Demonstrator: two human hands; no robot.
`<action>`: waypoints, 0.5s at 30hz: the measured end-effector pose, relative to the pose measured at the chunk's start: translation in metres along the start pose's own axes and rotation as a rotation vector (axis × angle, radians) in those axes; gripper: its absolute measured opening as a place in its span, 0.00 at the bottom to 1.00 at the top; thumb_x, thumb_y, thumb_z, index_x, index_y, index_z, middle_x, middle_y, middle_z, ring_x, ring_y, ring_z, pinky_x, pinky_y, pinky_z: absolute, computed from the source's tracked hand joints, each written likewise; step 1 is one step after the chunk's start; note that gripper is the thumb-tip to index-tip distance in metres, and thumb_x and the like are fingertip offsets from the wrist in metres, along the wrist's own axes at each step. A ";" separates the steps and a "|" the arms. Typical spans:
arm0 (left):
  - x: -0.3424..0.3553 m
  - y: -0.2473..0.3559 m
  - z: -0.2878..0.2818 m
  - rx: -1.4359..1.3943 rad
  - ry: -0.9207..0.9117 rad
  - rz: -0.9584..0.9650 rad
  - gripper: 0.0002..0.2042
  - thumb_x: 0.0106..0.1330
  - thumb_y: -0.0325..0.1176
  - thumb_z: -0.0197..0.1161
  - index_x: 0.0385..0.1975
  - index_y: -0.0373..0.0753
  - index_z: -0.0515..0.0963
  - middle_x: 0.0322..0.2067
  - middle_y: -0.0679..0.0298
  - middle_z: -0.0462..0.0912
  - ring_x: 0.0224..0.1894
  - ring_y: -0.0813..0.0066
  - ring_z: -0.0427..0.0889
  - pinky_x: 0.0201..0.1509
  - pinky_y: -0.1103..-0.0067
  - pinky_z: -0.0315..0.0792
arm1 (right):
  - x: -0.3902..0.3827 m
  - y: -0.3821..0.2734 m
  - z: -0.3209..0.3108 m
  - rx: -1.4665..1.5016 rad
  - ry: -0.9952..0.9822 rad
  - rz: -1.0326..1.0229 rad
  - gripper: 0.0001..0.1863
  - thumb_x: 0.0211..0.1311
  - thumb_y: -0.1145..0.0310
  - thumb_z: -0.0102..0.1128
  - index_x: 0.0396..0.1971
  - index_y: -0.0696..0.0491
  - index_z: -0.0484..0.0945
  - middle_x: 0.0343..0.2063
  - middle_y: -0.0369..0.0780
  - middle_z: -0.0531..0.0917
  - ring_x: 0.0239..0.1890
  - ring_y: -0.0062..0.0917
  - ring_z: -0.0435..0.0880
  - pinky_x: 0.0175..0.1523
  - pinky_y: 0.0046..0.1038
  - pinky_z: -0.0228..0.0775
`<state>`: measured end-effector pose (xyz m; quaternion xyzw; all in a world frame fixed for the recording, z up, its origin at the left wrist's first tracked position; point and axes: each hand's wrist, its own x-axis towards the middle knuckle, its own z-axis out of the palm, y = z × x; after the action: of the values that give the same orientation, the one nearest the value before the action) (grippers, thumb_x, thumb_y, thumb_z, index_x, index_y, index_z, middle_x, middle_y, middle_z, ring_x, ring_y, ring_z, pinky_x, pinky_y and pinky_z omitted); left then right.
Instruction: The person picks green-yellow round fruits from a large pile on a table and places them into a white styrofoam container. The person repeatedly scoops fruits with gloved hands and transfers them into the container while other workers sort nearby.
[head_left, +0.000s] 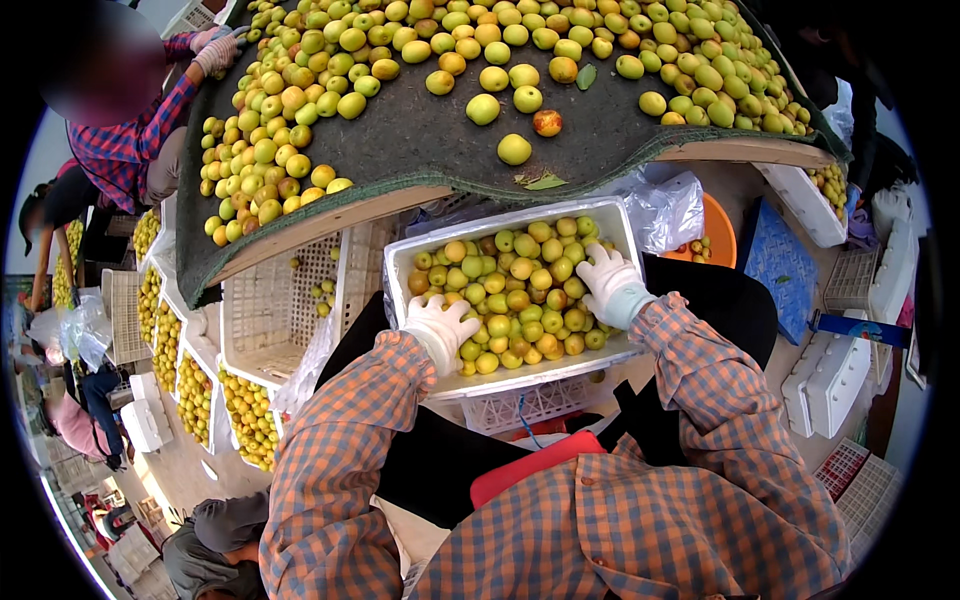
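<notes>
A white foam box (540, 374) sits in front of me, filled with small round yellow-green fruit (535, 270), some with brownish-red patches. At the left near side of the box, my left hand (438, 330) in a white knit glove rests on the fruit, its fingers stretched out. Over the right side, my right hand (612, 287), gloved too, lies on the fruit with fingers apart. Neither hand grips a fruit that I can make out. Beyond the box stands a sorting table (420, 120) covered in dark cloth, with heaps of the same fruit.
A cream plastic crate (265, 335) with a few fruits stands left of the box. Filled boxes (193, 385) line the floor farther left. To the right are a clear plastic bag (672, 212), an orange tub (718, 232) and a blue board (778, 270). A co-worker's gloved hand (216, 56) reaches the table.
</notes>
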<state>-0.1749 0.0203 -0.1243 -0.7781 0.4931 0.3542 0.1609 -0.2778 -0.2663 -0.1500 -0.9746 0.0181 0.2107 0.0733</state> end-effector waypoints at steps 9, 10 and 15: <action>-0.003 0.019 0.037 -0.062 -0.004 -0.109 0.31 0.55 0.34 0.70 0.61 0.54 0.68 0.58 0.67 0.72 0.65 0.65 0.70 0.70 0.46 0.50 | -0.053 -0.021 0.060 0.326 0.104 0.033 0.31 0.50 0.74 0.63 0.58 0.43 0.70 0.58 0.42 0.69 0.67 0.44 0.64 0.68 0.47 0.56; -0.007 0.019 0.033 -0.103 -0.059 -0.112 0.34 0.55 0.33 0.70 0.64 0.57 0.65 0.62 0.67 0.68 0.68 0.64 0.66 0.72 0.45 0.47 | -0.056 -0.020 0.066 0.457 0.161 -0.012 0.30 0.53 0.74 0.60 0.59 0.43 0.70 0.59 0.44 0.69 0.66 0.42 0.65 0.67 0.44 0.59; -0.007 0.027 0.003 0.072 -0.103 -0.087 0.31 0.61 0.36 0.65 0.65 0.63 0.65 0.67 0.65 0.63 0.71 0.61 0.60 0.70 0.46 0.52 | -0.046 -0.024 0.062 0.066 0.234 0.067 0.29 0.59 0.73 0.53 0.62 0.39 0.68 0.57 0.44 0.70 0.64 0.40 0.68 0.62 0.43 0.64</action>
<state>-0.2019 0.0140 -0.1186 -0.7731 0.4625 0.3685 0.2293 -0.3438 -0.2333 -0.1835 -0.9884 0.0659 0.0973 0.0958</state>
